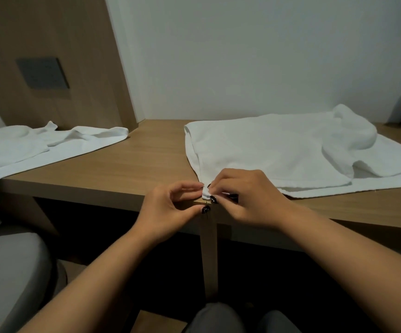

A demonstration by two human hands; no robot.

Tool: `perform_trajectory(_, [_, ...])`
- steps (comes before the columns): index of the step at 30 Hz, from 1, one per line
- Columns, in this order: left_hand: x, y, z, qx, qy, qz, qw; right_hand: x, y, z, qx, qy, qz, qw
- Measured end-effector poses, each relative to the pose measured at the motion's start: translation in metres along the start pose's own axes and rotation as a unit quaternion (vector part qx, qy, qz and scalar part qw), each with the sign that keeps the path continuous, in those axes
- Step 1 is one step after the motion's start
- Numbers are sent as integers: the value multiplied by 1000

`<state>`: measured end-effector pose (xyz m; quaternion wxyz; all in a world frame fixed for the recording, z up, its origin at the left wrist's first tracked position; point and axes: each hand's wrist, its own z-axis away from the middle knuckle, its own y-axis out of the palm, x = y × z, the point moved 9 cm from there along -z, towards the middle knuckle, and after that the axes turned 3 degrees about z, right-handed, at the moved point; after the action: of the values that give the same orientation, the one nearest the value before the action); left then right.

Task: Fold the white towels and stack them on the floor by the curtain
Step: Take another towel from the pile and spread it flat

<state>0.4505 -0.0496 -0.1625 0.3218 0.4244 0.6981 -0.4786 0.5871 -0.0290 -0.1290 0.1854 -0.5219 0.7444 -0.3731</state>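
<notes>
A wooden bench (127, 159) carries two white towels. The right towel (266, 150) lies partly folded, rumpled at its far end; the left towel (38, 145) hangs over the bench's left edge. At the near edge, the right hand (245, 198) and left hand (170, 207) both pinch the right towel's corner (206, 192).

- Two white towels lie on the table: one towel (278, 150) on the right side, partly folded over itself, and a second towel (33, 145) on the left side, rumpled and hanging over the table's left edge.
- One wooden table (132, 164).
- Two hands: the left hand (170, 207) and the right hand (245, 195), both pinching the near corner of the right-side towel.
- One grey wall panel (42, 73) on the wooden board.
- One grey seat cushion (7, 272) at lower left.
</notes>
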Motion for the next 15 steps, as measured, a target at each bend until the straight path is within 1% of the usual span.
perform_trajectory(2, [-3, 0, 6, -46, 54, -1, 997, -2, -1, 3, 17, 15, -16, 1000])
perform_trajectory(5, [-10, -6, 12, -120, 145, -84, 979, -5, -4, 8, 32, 41, -44, 998])
perform_trajectory(6, [-13, -4, 13, -126, 170, -121, 970, -7, -5, 9, 32, 58, -67, 996])
perform_trajectory(8, [-20, 4, 13, -114, 214, -170, 955, -8, -8, 11, 29, 81, -100, 991])
perform_trajectory(10, [-19, 7, 12, -103, 220, -165, 956, -8, -9, 12, 26, 95, -117, 988])
perform_trajectory(12, [-13, 6, 7, -84, 205, -144, 964, -9, -9, 13, 25, 106, -131, 985])
perform_trajectory(15, [-11, 4, 4, -64, 188, -131, 971, -8, -6, 18, 29, 114, -113, 987])
